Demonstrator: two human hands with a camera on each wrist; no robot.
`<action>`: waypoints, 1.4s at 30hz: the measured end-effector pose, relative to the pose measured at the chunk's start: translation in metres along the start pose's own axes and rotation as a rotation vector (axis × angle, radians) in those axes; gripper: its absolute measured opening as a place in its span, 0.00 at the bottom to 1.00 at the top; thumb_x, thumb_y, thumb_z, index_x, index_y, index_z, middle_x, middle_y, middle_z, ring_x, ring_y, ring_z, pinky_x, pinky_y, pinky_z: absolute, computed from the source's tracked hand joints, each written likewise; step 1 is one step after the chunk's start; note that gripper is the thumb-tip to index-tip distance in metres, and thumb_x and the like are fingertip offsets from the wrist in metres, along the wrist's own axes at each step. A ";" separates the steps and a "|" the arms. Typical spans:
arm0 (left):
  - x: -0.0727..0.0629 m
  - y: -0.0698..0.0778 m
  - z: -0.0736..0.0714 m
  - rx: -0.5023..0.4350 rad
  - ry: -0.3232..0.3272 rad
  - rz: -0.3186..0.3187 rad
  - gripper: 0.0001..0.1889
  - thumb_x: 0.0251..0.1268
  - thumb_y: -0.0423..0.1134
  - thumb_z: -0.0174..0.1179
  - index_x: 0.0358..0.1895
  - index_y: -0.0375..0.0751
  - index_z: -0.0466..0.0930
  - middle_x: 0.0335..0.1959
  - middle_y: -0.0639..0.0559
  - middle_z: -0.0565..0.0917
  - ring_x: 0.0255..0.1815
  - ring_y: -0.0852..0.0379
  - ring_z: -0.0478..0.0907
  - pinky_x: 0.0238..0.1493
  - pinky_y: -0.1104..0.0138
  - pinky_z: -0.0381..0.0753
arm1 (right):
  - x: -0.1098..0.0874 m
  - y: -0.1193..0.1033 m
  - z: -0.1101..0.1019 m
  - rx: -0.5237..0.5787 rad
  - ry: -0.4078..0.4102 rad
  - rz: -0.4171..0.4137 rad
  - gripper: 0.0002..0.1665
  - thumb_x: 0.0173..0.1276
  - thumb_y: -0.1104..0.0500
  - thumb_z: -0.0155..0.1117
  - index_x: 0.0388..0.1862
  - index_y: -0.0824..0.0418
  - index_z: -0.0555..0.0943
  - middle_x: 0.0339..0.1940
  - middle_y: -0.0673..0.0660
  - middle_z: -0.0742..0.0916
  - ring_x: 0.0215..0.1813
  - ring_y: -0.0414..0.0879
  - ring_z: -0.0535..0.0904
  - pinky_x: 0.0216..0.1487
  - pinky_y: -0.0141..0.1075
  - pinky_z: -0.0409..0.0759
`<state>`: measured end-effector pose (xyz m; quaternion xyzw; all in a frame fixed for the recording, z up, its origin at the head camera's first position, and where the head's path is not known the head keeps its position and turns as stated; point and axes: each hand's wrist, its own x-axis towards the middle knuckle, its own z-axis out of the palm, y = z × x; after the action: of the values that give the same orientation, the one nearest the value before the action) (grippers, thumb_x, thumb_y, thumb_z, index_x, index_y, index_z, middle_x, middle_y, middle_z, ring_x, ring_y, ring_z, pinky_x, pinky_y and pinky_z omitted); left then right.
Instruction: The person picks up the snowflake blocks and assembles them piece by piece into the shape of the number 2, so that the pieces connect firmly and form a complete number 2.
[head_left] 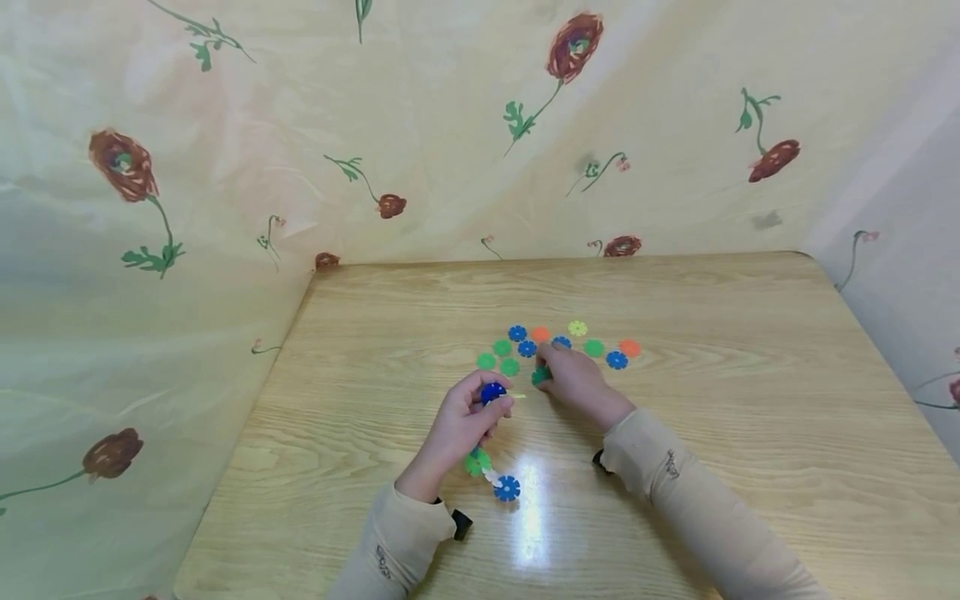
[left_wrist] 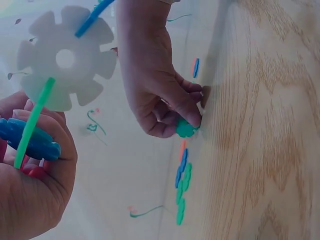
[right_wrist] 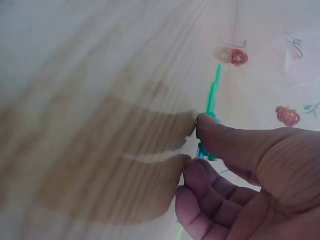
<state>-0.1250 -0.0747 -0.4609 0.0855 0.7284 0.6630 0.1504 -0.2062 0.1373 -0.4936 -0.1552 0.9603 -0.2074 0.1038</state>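
My left hand (head_left: 459, 421) holds a chain of notched plastic discs slotted into one another. A dark blue disc (head_left: 492, 393) and a yellowish one seen edge-on (head_left: 516, 397) are at its fingertips. Below the palm hang a green disc (head_left: 477, 462), a whitish disc (left_wrist: 65, 82) and a blue end disc (head_left: 507, 488). Over the table, my right hand (head_left: 576, 379) pinches a green notched disc (left_wrist: 186, 127) between thumb and fingers. In the right wrist view, the thumb partly covers this disc. Fingers hide some of the chain's middle.
Loose discs lie flat beyond the hands: green ones (head_left: 502, 347) at left, blue ones (head_left: 517, 333), an orange one (head_left: 629, 348) at right and a yellow one (head_left: 577, 328) farthest back. The wood-grain table (head_left: 360, 350) meets a flowered cloth (head_left: 435, 125) behind.
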 end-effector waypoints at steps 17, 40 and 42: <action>0.001 0.000 0.001 -0.054 -0.013 0.022 0.13 0.79 0.38 0.57 0.57 0.32 0.76 0.35 0.58 0.84 0.19 0.65 0.69 0.22 0.75 0.71 | -0.047 0.006 -0.018 0.512 0.039 -0.103 0.05 0.75 0.66 0.64 0.44 0.63 0.86 0.37 0.61 0.89 0.33 0.47 0.85 0.35 0.38 0.87; 0.000 0.007 0.007 -0.044 -0.087 0.077 0.15 0.78 0.36 0.58 0.57 0.26 0.75 0.37 0.48 0.85 0.19 0.66 0.69 0.22 0.75 0.72 | -0.090 -0.022 -0.051 0.628 0.006 -0.223 0.04 0.76 0.66 0.62 0.45 0.64 0.83 0.31 0.61 0.89 0.30 0.40 0.83 0.34 0.33 0.84; 0.001 0.007 0.007 -0.038 -0.094 0.083 0.14 0.79 0.36 0.58 0.57 0.27 0.76 0.37 0.44 0.85 0.19 0.66 0.69 0.22 0.74 0.72 | -0.090 -0.023 -0.050 0.623 0.011 -0.224 0.04 0.76 0.66 0.62 0.45 0.64 0.83 0.30 0.61 0.89 0.30 0.40 0.83 0.33 0.32 0.84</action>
<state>-0.1239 -0.0667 -0.4552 0.1438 0.7038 0.6774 0.1587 -0.1297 0.1669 -0.4273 -0.2195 0.8282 -0.5020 0.1178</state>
